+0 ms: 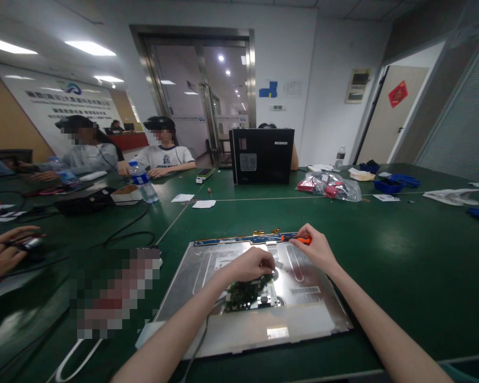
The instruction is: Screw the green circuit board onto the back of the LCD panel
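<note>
A flat silvery metal panel, which looks like the back of a display, lies on the table in front of me. Along its far edge runs a narrow blue circuit strip with gold-coloured tabs. My right hand grips a screwdriver by its orange and black handle, its shaft pointing left along that strip. Over a green circuit board in the panel's middle, my left hand has its fingers curled together. Whatever they pinch, if anything, is too small to make out.
Across the green table stands a black computer case. Right of it lies a plastic bag with red items. Left are a water bottle, cables and another person's hand. Two people sit at the far left.
</note>
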`<state>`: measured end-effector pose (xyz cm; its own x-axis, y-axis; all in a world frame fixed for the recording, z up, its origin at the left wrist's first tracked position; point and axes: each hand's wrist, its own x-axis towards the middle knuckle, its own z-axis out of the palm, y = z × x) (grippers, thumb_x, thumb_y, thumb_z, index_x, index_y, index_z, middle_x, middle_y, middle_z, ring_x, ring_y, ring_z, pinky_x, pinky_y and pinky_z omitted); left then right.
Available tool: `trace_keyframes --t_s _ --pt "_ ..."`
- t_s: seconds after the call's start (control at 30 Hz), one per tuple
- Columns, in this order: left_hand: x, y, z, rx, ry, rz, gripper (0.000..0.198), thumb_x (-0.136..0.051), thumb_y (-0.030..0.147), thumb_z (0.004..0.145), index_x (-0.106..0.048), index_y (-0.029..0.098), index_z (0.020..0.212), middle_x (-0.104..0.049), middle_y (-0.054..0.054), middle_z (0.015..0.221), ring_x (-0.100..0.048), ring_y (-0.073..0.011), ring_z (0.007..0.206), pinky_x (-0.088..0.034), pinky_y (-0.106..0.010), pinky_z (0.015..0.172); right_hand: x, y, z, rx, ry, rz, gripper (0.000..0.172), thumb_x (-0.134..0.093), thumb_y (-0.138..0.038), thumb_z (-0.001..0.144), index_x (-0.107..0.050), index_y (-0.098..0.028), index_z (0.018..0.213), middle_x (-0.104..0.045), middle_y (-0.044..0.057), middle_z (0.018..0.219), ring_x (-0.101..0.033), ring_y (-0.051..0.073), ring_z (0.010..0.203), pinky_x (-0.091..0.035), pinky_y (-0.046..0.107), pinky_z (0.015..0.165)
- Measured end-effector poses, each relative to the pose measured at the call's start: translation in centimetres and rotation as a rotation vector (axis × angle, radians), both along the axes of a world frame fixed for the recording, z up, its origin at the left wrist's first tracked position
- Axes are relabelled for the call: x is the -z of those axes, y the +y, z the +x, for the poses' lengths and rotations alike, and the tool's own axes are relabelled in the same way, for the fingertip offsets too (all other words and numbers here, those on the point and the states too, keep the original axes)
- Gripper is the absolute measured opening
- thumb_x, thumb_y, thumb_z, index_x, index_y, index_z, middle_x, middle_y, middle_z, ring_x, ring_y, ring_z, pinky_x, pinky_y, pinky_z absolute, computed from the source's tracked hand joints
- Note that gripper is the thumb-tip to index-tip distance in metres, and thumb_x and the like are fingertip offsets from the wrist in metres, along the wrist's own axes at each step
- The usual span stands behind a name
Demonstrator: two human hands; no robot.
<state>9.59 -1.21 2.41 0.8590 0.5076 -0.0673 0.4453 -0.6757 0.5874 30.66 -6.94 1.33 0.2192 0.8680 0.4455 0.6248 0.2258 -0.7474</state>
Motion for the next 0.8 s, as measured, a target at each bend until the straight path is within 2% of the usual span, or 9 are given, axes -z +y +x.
trace_keyframes --t_s 0.3,0.6,0.8 --pt "1.5 0.1 -0.1 0.043 -0.099 0.102 0.011 -0.063 0.011 0.076 -0.072 0.015 0.080 -0.071 -0.003 0.076 -0.060 -0.0139 0.070 -0.040 -0.020 0.066 0.1 -0.1 -0.4 -0.018 0.008 -0.009 0.025 -0.064 -0.042 0.072 -0.048 -0.023 0.072 -0.061 -0.001 0.067 -0.058 0.017 0.063 -0.042 0.026 0.059" --pt "2.0 0.0 -0.7 -0.002 -0.155 0.055 0.013 -0.063 0.011 0.075 -0.073 0.016 0.082 -0.072 -0.003 0.076 -0.062 -0.0139 0.070 -0.041 -0.020 0.068 0.3 -0.2 -0.7 -0.050 -0.006 -0.014 0.023 -0.063 -0.040 0.074 -0.048 -0.022 0.074 -0.060 -0.001 0.069 -0.058 0.018 0.065 -0.042 0.027 0.060" --pt "2.0 -0.3 -0.5 -0.055 -0.114 0.066 0.010 -0.065 0.016 0.075 -0.073 0.016 0.081 -0.072 -0.003 0.076 -0.061 -0.0140 0.068 -0.040 -0.021 0.065 -0.1 -0.5 -0.9 -0.037 -0.013 0.005 0.027 -0.063 -0.045 0.074 -0.049 -0.022 0.074 -0.060 -0.001 0.068 -0.057 0.018 0.064 -0.042 0.027 0.059"
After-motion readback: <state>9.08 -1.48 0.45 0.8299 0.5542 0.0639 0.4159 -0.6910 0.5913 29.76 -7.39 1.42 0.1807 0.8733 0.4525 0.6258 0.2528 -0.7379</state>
